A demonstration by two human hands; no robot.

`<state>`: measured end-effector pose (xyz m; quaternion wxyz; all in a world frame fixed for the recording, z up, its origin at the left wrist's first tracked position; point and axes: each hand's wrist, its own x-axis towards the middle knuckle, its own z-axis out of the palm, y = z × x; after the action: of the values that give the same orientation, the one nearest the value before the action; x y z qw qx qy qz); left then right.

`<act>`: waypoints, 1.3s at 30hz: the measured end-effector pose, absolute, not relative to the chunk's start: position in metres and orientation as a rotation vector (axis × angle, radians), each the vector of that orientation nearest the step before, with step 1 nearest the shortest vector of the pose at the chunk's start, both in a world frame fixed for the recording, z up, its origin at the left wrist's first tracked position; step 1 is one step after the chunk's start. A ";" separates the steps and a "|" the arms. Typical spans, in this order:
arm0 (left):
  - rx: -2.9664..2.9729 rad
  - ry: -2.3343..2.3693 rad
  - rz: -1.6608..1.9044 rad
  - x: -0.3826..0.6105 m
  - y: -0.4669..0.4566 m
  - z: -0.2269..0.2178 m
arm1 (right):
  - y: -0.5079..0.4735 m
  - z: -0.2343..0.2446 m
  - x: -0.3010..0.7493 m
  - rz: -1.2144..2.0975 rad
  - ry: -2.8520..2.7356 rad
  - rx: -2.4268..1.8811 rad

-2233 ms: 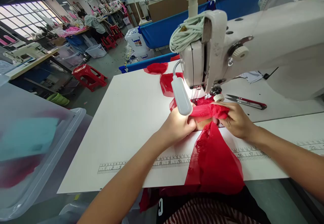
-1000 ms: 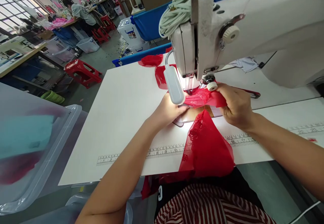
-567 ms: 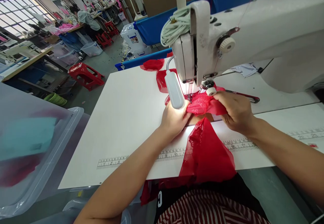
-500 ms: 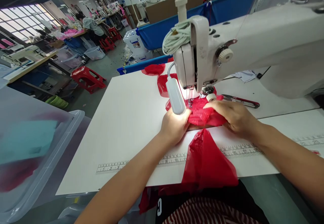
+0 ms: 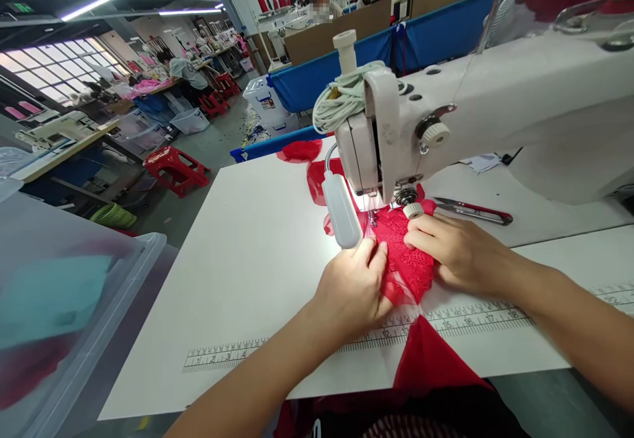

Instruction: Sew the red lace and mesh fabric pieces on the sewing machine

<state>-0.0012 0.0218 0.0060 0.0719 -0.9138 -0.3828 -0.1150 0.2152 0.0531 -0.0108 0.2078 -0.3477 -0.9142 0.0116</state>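
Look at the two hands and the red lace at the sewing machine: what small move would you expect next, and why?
Probably a short, even push of the red lace away from the person, toward the needle. Both the left hand and right hand press it flat on the white table, just in front of the presser foot, with its leading edge already under the lit sewing machine head.

The sewing machine [image 5: 446, 127] head overhangs the red lace fabric [image 5: 403, 253], and its lamp [image 5: 341, 210] slants down just left of the needle, narrowing approach there. Right of the machine head, thread snips [image 5: 475, 211] lie on the white table [image 5: 247, 246]. Left of the lamp, the tabletop lies bare to its edge.
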 end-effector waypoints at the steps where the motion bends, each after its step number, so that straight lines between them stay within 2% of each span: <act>1: -2.784 -1.161 -0.343 -0.001 0.019 0.009 | 0.053 -0.011 0.215 0.033 -2.545 -0.975; 21: -2.733 -1.120 -0.450 -0.004 0.019 0.003 | 0.052 -0.012 0.211 -0.074 -2.513 -1.107; 39: -2.657 -1.140 -0.330 -0.006 0.021 -0.002 | 0.059 -0.008 0.204 -0.184 -2.518 -1.164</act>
<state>-0.0061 0.0213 -0.0015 0.1154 -0.9069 -0.3892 -0.1126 0.2041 0.0590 -0.0081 0.1798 -0.4117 -0.8910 -0.0650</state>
